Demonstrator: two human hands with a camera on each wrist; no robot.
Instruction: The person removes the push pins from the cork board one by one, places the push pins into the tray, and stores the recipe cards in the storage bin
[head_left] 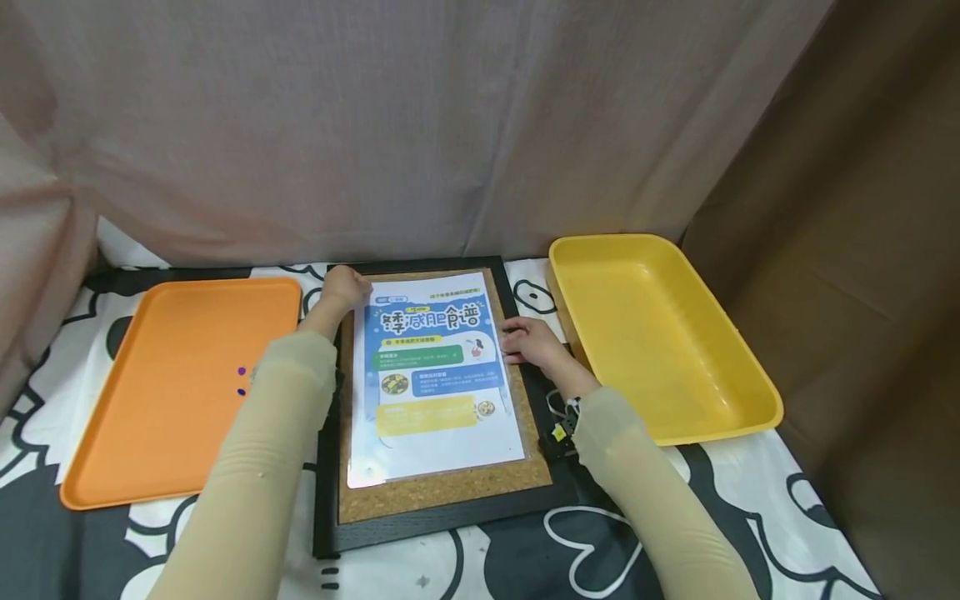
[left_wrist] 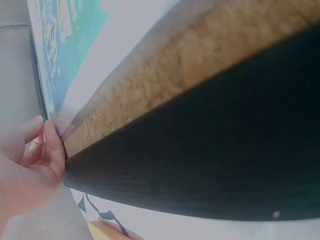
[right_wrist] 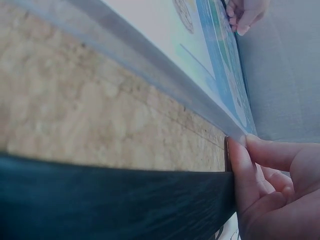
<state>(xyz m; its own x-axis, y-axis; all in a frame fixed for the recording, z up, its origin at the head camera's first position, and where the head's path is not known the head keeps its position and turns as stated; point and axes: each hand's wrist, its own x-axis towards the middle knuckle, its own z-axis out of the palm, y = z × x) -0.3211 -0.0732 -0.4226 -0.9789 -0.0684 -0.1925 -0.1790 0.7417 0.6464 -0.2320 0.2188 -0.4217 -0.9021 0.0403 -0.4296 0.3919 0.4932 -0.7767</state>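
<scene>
A laminated sheet (head_left: 438, 450) printed in blue, green and yellow lies on a cork board (head_left: 450, 493) with a black frame (head_left: 450, 521). At the sheet's upper left corner is my left hand (head_left: 347, 288). In the left wrist view, its thumb and forefinger meet around a small green thing (left_wrist: 44, 120), mostly hidden by the fingertips. My right hand (head_left: 531, 342) is at the sheet's right side, above the middle. Seen from the right wrist, thumb and forefinger (right_wrist: 240, 165) pinch the sheet's clear edge, which stands slightly off the cork.
To the left lies an orange tray (head_left: 172, 375) with small purple pieces (head_left: 242, 372) near its right side. A deep yellow tray (head_left: 652, 333) stands on the right. Beside my right wrist is a small dark item with a yellow patch (head_left: 558, 432). A curtain (head_left: 375, 125) hangs behind.
</scene>
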